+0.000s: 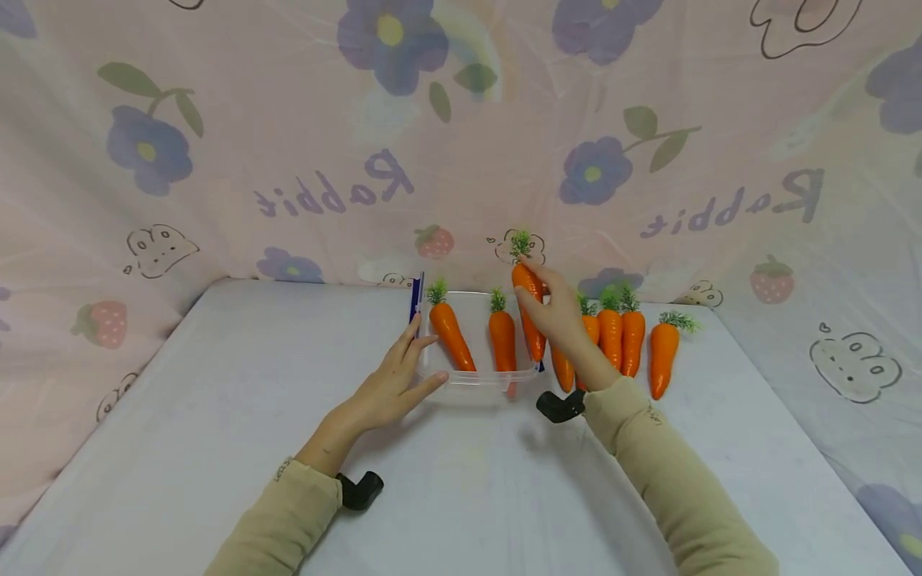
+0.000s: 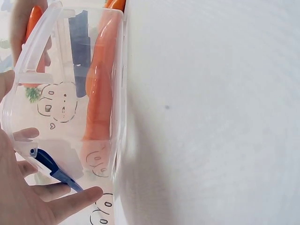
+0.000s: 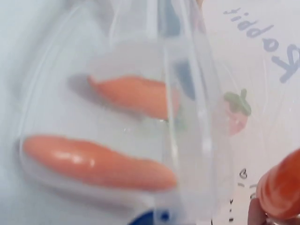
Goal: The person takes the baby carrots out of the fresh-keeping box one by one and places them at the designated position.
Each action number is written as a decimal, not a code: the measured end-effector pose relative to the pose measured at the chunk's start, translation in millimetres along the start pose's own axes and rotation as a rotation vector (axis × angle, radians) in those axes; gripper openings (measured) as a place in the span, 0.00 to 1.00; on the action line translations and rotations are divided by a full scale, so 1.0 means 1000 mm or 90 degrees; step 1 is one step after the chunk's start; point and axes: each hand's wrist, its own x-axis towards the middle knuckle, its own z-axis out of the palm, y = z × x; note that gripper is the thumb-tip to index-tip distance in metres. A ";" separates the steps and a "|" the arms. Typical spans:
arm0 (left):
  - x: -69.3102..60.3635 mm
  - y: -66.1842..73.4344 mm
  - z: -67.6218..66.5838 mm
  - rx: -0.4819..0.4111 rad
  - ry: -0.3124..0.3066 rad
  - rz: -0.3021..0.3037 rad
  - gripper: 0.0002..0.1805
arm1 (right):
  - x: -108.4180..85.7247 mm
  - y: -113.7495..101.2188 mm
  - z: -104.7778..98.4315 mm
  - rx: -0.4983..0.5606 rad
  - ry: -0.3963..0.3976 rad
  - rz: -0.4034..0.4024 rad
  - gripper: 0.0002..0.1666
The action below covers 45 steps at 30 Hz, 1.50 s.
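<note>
A clear plastic box [image 1: 471, 379] with dark blue latches stands in the middle of the table. Two orange carrots with green tops lie inside it, one at the left [image 1: 452, 336] and one near the middle [image 1: 502, 342]. My left hand [image 1: 389, 386] rests against the box's left side with its fingers spread, the thumb by the front rim. Over the box's right side, my right hand [image 1: 560, 316] grips another carrot [image 1: 535, 340], its leafy top upward and its tip down. In the right wrist view, only part of this held carrot [image 3: 283, 190] shows.
Right of the box, several more carrots [image 1: 611, 332] lie side by side, partly behind the right forearm. One carrot [image 1: 663, 360] lies a little apart at the far right. Behind the white table [image 1: 461, 496] hangs a printed cloth [image 1: 475, 160].
</note>
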 end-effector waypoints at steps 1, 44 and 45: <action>0.000 0.000 0.000 -0.001 0.001 0.002 0.38 | -0.001 0.002 -0.002 -0.006 0.003 0.003 0.31; 0.001 0.000 0.001 0.003 -0.002 -0.005 0.39 | -0.036 0.104 -0.072 -0.083 0.086 0.111 0.32; 0.001 0.000 0.001 0.003 -0.002 -0.006 0.39 | -0.037 0.105 -0.074 -0.083 0.087 0.111 0.32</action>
